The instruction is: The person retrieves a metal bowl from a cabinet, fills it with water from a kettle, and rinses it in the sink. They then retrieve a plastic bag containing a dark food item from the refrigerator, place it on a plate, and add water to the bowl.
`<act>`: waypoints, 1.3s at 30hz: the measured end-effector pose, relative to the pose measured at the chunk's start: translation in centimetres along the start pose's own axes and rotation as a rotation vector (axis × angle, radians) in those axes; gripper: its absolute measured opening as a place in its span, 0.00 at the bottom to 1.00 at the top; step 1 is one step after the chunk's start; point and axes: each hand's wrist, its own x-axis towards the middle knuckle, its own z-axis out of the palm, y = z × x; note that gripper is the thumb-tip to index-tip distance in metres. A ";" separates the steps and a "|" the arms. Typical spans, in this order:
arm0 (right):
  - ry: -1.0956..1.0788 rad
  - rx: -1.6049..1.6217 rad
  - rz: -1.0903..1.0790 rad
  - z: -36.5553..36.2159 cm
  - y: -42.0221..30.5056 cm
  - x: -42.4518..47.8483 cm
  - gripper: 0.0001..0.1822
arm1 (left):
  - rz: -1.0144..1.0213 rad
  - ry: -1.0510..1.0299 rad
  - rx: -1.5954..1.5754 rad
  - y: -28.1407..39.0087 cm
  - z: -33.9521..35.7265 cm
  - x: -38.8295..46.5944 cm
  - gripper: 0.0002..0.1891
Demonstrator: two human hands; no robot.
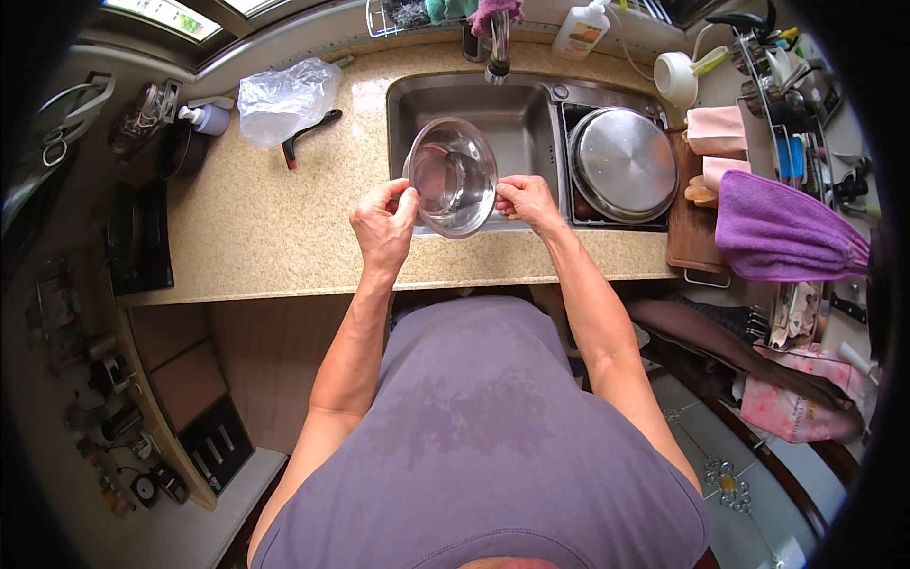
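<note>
A shiny stainless steel bowl [455, 178] is held tilted over the front left part of the metal sink [522, 121], its inside towards me. My left hand [387, 224] pinches the rim on the left between thumb and fingers. On the right side, my right hand [527, 203] grips the rim with its fingertips. Something small and yellowish shows just below the right fingers, too little of it to name. The faucet [499, 60] stands behind the bowl, with a pink cloth [490, 14] draped over it.
A large metal pan or lid [624, 165] lies over the right basin. Right of it are a wooden cutting board [689, 235] and a purple towel [782, 227]. On the counter's left lie a clear plastic bag [284, 99] and a black-handled tool [309, 135]; a pump bottle [206, 119] stands farther left.
</note>
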 end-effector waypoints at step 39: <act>0.307 0.014 -0.251 -2.9 0.7 -3.5 0.11 | -0.452 -0.254 -0.441 -7.2 2.2 0.4 0.09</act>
